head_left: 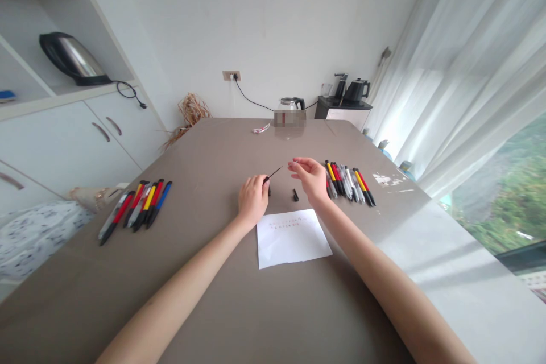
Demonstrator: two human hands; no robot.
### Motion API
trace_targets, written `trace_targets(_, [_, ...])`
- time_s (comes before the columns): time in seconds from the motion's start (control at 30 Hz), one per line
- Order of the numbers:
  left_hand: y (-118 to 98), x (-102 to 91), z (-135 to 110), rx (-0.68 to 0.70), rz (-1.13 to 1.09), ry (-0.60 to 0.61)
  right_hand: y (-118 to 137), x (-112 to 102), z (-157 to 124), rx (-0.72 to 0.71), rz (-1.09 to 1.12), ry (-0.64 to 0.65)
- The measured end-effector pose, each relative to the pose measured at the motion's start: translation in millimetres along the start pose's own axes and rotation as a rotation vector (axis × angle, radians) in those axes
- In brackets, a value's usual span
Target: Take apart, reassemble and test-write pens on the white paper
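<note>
My left hand (251,202) is closed around a black pen part, from which a thin dark pen refill (275,172) sticks out toward the right. Facing its tip, my right hand (313,181) has thumb and fingertips pinched together; whatever is between them is too small to make out. Below the gap between both hands, a short black pen piece (296,195) lies on the table, and another dark bit shows just beside my left fingers. A white sheet of paper (294,244) with faint reddish writing lies nearer to me, between my forearms.
Several red, yellow, clear and black pens (350,183) lie in a row right of my right hand. Another group of pens (137,205) lies on the table's left side. A glass kettle (292,103) and a crumpled wrapper (260,129) are at the far edge.
</note>
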State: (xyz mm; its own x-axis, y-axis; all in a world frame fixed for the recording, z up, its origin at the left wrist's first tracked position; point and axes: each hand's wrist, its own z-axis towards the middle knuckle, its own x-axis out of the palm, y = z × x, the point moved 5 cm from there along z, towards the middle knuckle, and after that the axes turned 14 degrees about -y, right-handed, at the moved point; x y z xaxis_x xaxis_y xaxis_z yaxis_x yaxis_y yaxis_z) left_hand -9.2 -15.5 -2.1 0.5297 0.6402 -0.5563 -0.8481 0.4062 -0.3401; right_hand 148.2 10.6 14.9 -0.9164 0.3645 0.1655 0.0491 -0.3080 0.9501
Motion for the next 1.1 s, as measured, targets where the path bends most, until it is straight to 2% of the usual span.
trace_targets(0.23, [-2.2, -0.9, 0.0, 0.016, 0.021, 0.023, 3.3, 4.0, -3.6, 0.054, 0.082, 0.064])
trace_targets(0.7, [-3.7, -0.4, -0.5, 0.029, 0.024, 0.026, 0.5, 4.4, -3.5, 0.049, 0.067, 0.059])
trace_targets(1.1, [-1.8, 1.5, -0.8, 0.016, -0.023, 0.036, -9.8, 15.8, -16.1, 0.034, -0.099, 0.177])
